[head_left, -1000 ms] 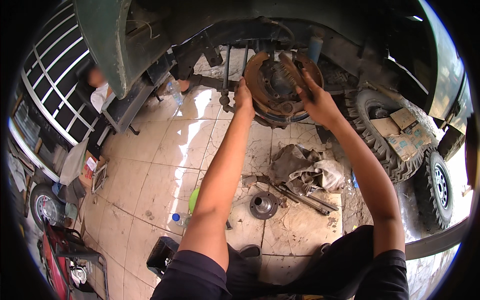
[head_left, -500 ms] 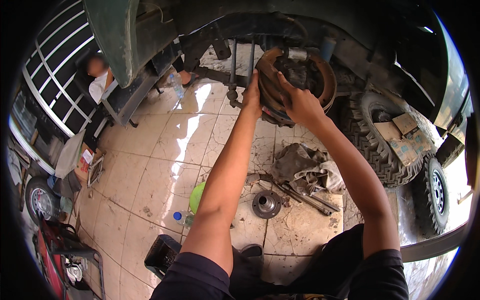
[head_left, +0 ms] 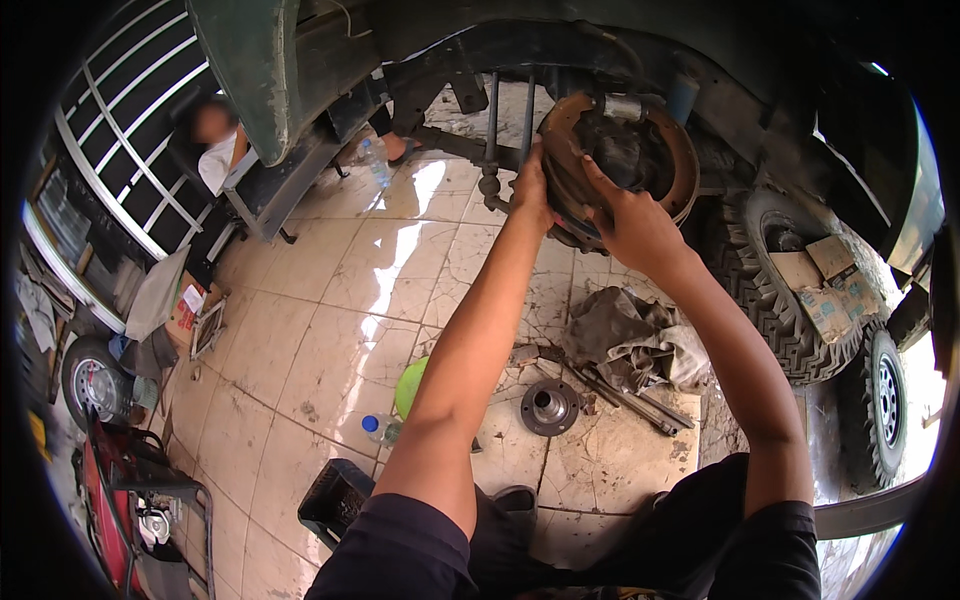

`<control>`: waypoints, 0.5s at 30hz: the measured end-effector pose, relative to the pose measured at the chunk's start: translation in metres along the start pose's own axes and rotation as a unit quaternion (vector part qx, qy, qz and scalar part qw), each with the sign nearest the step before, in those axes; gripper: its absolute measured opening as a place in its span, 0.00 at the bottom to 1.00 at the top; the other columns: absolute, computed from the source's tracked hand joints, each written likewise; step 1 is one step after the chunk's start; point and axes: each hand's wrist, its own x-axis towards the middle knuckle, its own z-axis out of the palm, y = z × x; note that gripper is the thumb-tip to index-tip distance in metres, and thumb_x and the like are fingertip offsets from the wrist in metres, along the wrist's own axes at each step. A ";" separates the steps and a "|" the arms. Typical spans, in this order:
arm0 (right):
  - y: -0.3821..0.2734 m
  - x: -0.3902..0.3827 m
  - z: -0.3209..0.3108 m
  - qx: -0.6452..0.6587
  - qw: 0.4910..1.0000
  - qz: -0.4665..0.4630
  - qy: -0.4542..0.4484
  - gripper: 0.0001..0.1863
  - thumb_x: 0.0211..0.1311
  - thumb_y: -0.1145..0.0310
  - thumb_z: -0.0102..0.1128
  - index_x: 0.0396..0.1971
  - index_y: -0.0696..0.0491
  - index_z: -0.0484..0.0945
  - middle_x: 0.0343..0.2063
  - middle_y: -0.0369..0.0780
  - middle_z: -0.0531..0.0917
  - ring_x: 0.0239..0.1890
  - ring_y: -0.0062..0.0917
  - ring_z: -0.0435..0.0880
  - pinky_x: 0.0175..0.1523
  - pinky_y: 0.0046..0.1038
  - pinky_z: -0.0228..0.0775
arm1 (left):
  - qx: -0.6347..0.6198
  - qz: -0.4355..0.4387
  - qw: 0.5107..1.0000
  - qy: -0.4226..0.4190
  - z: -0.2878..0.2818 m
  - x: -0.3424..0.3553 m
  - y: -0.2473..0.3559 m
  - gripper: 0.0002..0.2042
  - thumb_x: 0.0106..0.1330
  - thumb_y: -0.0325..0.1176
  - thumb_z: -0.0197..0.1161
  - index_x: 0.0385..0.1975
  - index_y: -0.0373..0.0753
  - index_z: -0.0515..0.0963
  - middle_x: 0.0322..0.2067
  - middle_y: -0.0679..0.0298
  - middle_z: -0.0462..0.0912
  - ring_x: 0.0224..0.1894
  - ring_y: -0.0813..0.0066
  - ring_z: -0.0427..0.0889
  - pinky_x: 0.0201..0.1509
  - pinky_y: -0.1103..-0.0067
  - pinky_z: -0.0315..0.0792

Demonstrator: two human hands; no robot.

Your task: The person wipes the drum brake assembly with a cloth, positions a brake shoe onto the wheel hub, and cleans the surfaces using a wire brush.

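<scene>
My left hand (head_left: 532, 190) is closed on the left edge of a rusty brake assembly (head_left: 678, 160), mounted beneath a dark green vehicle. My right hand (head_left: 630, 225), fingers closed, holds a brush (head_left: 570, 180) against the assembly's left side; its bristles are mostly hidden. A blue cylinder (head_left: 682, 97) stands behind the assembly. On the floor below lie a metal hub (head_left: 548, 408), a crumpled dirty rag (head_left: 630, 340) and metal bars (head_left: 640, 405).
Large tyres (head_left: 810, 360) and cardboard (head_left: 835, 300) are at right. A seated person (head_left: 215, 160), a window grille, a spare wheel (head_left: 95, 385) and a red machine (head_left: 120, 530) are at left. A bottle (head_left: 376, 160) and green object (head_left: 415, 385) are on the tiles (head_left: 270, 360).
My right hand and the brush have moved leftward across the assembly, onto its left side. The view has shifted slightly, so the assembly appears higher and further right.
</scene>
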 end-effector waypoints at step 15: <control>0.009 -0.007 -0.019 -0.037 0.998 -0.044 -0.030 0.30 0.68 0.64 0.49 0.70 0.41 0.56 0.23 0.51 0.83 0.29 0.50 0.83 0.39 0.49 0.76 | 0.032 0.000 0.999 0.006 0.001 -0.005 0.009 0.34 0.68 0.61 0.49 0.63 0.38 0.67 0.60 0.57 0.72 0.61 0.62 0.71 0.66 0.68 0.62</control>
